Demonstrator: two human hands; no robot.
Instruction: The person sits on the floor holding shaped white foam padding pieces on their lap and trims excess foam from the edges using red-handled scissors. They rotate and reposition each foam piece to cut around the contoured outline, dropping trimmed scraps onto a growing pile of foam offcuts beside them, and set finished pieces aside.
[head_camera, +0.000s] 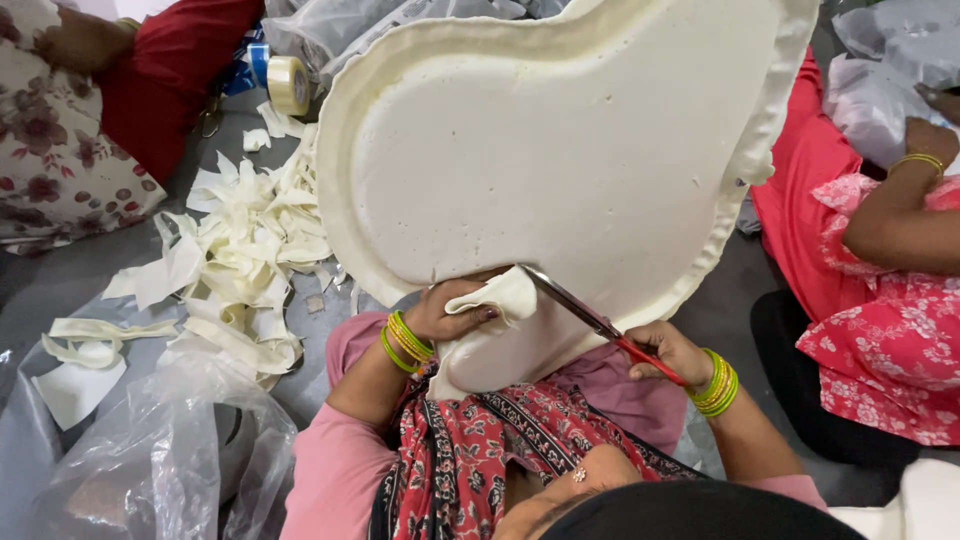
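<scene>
clear plastic bags (150, 450) lie crumpled at the lower left, more clear bags (330, 25) sit along the top edge, and another clear bag (885, 85) rests at the upper right.

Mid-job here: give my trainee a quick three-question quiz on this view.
1. True or false: the right hand holds red-handled scissors.
2. The left hand pinches: A) a tape roll B) a cut strip of the cream foam piece C) a plastic bag.
3. On which side of the person does the pile of offcuts lie?

Key: 1 true; 2 B; 3 the left.
</scene>
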